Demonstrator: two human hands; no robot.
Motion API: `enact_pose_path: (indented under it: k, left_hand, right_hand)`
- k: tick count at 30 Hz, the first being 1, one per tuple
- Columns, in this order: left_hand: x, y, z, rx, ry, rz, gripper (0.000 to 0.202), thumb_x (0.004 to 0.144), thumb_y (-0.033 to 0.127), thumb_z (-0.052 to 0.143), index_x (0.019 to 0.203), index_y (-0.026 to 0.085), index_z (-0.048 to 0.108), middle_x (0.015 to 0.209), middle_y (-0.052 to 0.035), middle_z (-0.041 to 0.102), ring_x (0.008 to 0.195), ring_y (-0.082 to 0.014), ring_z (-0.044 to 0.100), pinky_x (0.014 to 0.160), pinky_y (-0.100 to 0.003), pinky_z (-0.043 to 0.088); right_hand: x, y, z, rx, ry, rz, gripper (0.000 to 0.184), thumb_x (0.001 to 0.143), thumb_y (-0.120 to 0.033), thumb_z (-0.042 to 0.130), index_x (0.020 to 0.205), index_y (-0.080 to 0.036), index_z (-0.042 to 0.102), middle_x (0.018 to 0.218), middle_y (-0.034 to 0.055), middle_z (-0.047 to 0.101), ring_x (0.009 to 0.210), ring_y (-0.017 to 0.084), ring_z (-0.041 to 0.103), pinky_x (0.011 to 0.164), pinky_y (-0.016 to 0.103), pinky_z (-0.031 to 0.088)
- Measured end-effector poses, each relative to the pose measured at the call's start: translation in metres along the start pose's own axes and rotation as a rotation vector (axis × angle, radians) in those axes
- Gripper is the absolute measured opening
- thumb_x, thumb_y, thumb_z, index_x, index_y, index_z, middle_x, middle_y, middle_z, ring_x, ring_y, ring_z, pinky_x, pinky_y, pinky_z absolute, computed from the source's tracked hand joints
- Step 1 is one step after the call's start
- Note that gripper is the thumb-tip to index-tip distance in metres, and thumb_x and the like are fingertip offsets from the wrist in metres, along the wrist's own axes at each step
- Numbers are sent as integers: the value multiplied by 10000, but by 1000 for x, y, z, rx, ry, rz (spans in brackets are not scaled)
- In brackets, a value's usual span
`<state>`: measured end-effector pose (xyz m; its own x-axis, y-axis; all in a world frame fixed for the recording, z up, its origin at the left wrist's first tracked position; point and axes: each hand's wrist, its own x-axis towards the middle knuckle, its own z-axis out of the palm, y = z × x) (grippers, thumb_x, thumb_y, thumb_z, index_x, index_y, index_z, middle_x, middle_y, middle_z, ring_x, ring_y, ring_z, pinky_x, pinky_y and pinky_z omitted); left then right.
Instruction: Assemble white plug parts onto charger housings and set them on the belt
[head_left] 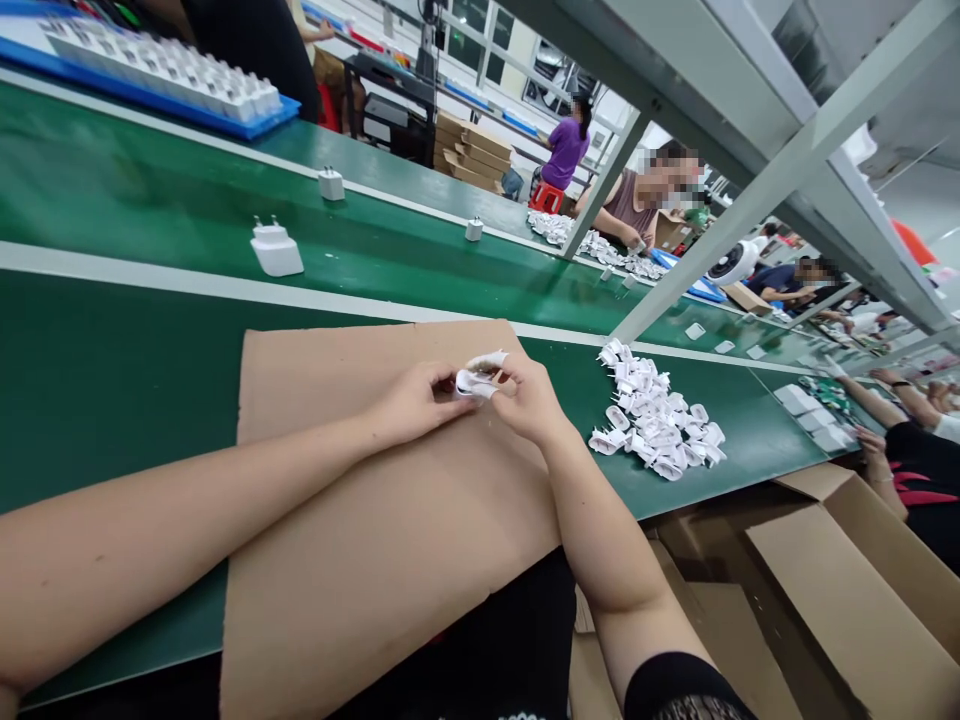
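Note:
Above a flat sheet of cardboard (360, 500), both hands meet around a small white plastic charger housing (472, 384). My left hand (420, 402) pinches its left side between thumb and fingers. From the right, my right hand (529, 398) is closed on the other side, with white material at its fingertips that I cannot make out clearly. The fingers hide much of the housing. To the right of my right hand, a loose pile of white charger housings with plug pins (652, 415) lies on the green bench (97, 380).
Beyond a pale rail, the green conveyor belt (390, 255) carries a few white chargers (276, 248). A blue tray (251, 125) of chargers stands far left. Open cardboard boxes (847, 580) sit low at right. A metal post (660, 270) slants overhead. Co-workers sit opposite and at right.

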<state>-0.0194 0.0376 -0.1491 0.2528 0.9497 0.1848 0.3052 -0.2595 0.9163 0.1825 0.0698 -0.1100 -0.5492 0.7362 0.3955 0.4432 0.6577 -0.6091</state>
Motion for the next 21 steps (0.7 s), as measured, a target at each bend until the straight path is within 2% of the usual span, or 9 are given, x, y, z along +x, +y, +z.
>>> enact_pose_path:
  k: [3,6,9,14,21]
  left_hand:
    - [0,-1,-1,17,10,-6,396,827,543,728,1022,198,742,1016,-73,777,954,-286,714,866,-416,548]
    - [0,-3,-1,29,19,-31,391,818,540,737,1018,204,746,1003,-67,775,940,-282,713,853,-411,550]
    - [0,-3,-1,21,20,-44,395,813,551,744,1020,215,754,1024,-64,776,946,-279,712,872,-415,553]
    - [-1,0,-2,12,18,-42,385,795,550,743,994,221,759,1025,-64,775,945,-280,709,865,-414,544]
    - [0,2,-2,19,28,-24,365,796,538,738,964,214,765,980,-59,776,898,-271,709,820,-398,539]
  right_hand:
    - [2,-1,3,-77,-53,-27,407,827,-75,615,1157,-251,776,1096,53,768,1029,225,674,934,383,550]
    - [2,2,5,-88,-2,-55,436,839,-47,585,1171,-253,778,1096,55,771,1042,226,679,959,382,546]
    - [1,6,6,-91,35,-65,392,868,-78,593,1169,-247,777,1073,60,766,1035,227,682,946,371,551]
    - [0,4,6,-83,19,-49,362,893,-108,596,1168,-256,780,1118,56,771,1027,221,684,963,374,553]
    - [1,1,6,-135,-4,-114,479,816,-13,547,1175,-241,765,1094,63,759,1062,236,660,972,380,540]
